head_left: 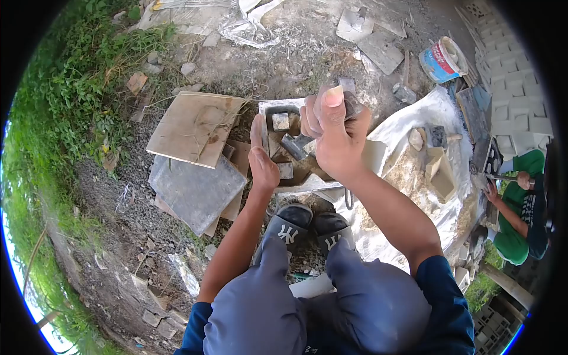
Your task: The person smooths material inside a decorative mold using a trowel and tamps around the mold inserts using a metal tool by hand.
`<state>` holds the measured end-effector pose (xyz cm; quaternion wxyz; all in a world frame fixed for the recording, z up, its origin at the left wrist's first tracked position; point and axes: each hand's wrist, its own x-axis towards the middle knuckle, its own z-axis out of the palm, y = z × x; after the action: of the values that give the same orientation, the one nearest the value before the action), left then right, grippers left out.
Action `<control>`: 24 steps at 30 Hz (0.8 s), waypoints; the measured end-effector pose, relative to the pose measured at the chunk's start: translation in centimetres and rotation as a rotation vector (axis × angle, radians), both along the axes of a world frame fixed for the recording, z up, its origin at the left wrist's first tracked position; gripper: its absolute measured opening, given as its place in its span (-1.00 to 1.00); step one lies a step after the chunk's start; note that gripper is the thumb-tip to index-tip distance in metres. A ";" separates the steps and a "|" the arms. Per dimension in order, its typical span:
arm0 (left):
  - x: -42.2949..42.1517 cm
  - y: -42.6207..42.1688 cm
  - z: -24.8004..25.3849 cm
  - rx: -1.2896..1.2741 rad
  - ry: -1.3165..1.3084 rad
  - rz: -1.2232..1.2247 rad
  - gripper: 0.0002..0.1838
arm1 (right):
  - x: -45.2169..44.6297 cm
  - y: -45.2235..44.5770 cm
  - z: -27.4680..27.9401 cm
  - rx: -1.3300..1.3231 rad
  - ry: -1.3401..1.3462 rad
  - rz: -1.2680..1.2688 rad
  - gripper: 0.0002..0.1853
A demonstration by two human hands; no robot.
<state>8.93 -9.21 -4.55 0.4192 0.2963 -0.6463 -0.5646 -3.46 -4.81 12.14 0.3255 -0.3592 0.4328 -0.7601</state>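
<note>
A rectangular, dust-covered box frame [307, 187] lies on the ground before my feet. Inside it are several grey pieces, among them a square block [280, 122] near the far left corner and a tilted block [293, 147] in the middle. My left hand [264, 164] is at the frame's left side, seen edge-on with its fingers stretched out. Over the frame's right part, my right hand [342, 133] is closed with the thumb on top. A dark grey thing [354, 105] shows behind its fingers; its kind is hidden.
Left of the frame are stacked boards [195, 127] and a grey slab [198, 189]. At right, a white sheet [402, 133] bears sandy powder and a scoop-like container [441, 174]. A paint bucket [441, 61] stands beyond. Another person's hand [492, 191] is at far right.
</note>
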 end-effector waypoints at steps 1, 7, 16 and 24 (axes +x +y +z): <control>0.0 0.1 -0.1 0.011 0.006 0.001 0.01 | 0.5 -0.2 0.1 -0.004 0.029 -0.046 -0.42; 0.5 -0.1 -0.7 0.069 0.012 0.000 0.00 | 1.6 -5.1 -2.7 0.007 0.340 -0.014 -0.44; 1.1 -0.6 -2.3 -0.030 -0.028 0.009 -0.05 | 1.6 -6.8 -2.4 0.192 0.453 0.007 -0.51; 1.3 -0.9 -3.8 -0.194 -0.046 0.050 -0.15 | 1.9 -4.9 -1.9 0.175 0.553 0.038 -0.54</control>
<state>10.20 -10.13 -8.38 0.4449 0.2832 -0.6998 -0.4817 -1.59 -9.70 10.23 0.2391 -0.5313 0.5622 -0.5869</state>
